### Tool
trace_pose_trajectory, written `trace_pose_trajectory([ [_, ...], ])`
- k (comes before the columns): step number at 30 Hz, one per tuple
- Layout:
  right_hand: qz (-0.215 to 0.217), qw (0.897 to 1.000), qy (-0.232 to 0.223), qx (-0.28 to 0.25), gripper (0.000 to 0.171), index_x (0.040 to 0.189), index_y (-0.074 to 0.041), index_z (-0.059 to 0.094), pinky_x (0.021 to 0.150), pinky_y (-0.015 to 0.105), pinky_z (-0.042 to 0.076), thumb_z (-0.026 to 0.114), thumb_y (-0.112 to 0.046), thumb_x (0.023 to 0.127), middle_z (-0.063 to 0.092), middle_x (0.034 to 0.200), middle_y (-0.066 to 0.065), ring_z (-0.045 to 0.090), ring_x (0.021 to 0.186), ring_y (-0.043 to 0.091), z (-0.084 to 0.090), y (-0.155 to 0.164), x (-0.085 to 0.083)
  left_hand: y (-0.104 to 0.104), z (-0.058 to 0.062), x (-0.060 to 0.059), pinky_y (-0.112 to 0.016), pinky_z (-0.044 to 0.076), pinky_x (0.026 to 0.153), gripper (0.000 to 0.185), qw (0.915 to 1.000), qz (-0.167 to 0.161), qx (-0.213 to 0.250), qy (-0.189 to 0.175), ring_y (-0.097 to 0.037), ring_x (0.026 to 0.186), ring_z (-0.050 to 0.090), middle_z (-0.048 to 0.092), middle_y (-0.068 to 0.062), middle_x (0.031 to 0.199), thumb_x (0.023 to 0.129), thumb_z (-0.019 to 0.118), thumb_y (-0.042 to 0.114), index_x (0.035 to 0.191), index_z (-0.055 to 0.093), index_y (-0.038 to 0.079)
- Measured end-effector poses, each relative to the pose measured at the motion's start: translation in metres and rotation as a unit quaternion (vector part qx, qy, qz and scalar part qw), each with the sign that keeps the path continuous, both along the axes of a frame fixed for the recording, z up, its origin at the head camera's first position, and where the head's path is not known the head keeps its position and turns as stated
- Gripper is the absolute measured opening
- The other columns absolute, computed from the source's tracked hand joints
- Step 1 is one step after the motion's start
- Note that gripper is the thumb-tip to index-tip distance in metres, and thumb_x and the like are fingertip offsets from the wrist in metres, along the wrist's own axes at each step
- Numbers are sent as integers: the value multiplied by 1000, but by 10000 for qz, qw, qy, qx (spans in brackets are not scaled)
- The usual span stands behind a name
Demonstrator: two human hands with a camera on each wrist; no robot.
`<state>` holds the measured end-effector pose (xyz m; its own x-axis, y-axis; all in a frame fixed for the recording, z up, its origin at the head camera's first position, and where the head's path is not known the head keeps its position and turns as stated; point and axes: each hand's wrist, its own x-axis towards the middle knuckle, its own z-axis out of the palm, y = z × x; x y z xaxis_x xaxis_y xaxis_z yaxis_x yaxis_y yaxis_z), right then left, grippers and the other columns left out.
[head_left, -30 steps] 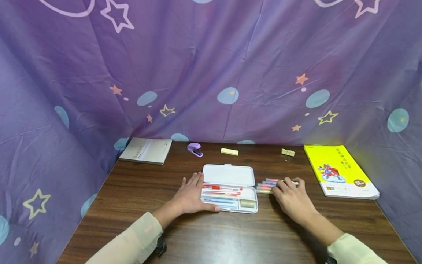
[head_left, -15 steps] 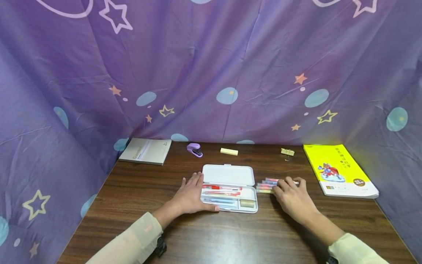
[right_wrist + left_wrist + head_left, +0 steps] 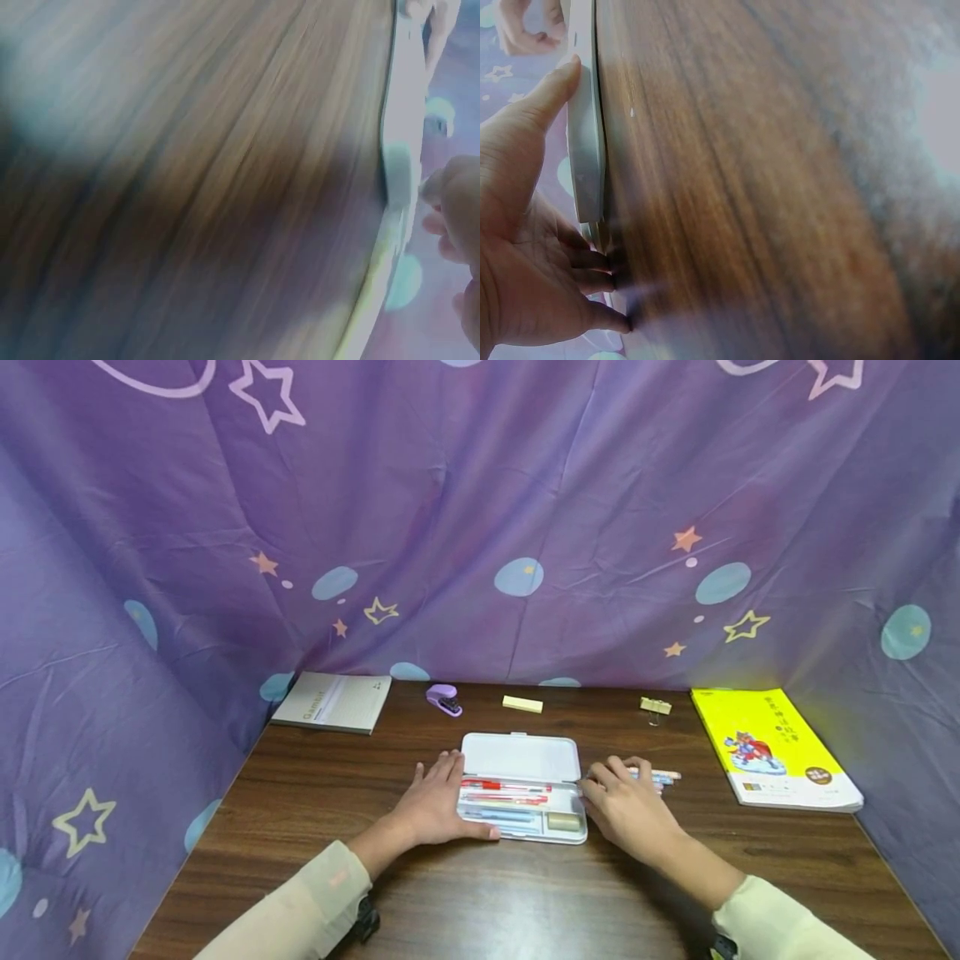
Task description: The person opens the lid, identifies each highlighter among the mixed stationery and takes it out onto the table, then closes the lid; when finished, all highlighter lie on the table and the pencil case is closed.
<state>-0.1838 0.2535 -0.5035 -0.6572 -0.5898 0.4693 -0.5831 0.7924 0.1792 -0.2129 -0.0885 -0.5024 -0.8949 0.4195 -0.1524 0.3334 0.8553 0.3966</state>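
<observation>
A white pencil case (image 3: 521,758) lies open at the middle of the wooden table (image 3: 480,893), with red and blue pens (image 3: 504,791) and an eraser (image 3: 564,821) in its tray. My left hand (image 3: 435,802) rests flat against the case's left end, thumb along the front edge; the left wrist view shows that hand (image 3: 517,247) beside the case's rim (image 3: 585,150). My right hand (image 3: 618,802) lies at the case's right end, fingers curled over a bunch of coloured pens (image 3: 660,775). Whether it grips one is hidden. The right wrist view is blurred.
Along the back of the table lie a grey notebook (image 3: 332,702), a purple stapler (image 3: 443,700), a yellow block (image 3: 522,703) and a binder clip (image 3: 655,706). A yellow book (image 3: 772,747) lies at the right. Purple star-print cloth (image 3: 480,527) walls in three sides.
My right hand has slid left along the loose pens, from their right part to the case's right end. The left hand and the case have not moved.
</observation>
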Motion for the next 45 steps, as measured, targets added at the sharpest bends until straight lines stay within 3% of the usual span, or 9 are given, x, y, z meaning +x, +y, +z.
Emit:
trace_pose_trajectory([
  [12,680,9976,114,12,17,100,-19,77,90,54,54,91,-23,91,72,98,-3,62,95,21,-3,-66,2,1,-2,-2,-67,17,139,146,10000,-20,22,72,-40,172,20,22,-24,183,77,79,89,175,19,-3],
  [19,1041,9942,123,219,13,99,-17,77,91,46,53,86,-22,92,73,97,-4,63,96,19,-9,-83,6,2,-3,-3,-68,17,139,147,9999,1,12,102,-40,172,20,23,-24,183,77,79,89,175,19,-2],
  [30,681,9967,-179,397,10,93,-20,78,86,46,50,86,-21,88,68,95,-4,59,96,18,-12,-96,5,1,-2,-1,-69,17,138,146,10000,0,14,86,-42,172,20,23,-24,183,77,80,88,175,20,-3],
  [37,327,9974,-296,564,17,86,-19,79,80,44,44,88,-33,91,67,90,-4,56,91,20,-6,-108,2,2,-2,0,-69,17,138,146,10000,11,25,74,-41,172,20,23,-24,183,77,79,88,175,20,-2],
  [45,444,9955,-261,799,20,83,-19,79,79,44,44,89,-35,89,69,89,-3,56,91,21,3,-114,-3,0,-2,-2,-69,17,138,147,10000,-8,3,92,-42,172,20,23,-25,183,77,79,88,174,20,-4],
])
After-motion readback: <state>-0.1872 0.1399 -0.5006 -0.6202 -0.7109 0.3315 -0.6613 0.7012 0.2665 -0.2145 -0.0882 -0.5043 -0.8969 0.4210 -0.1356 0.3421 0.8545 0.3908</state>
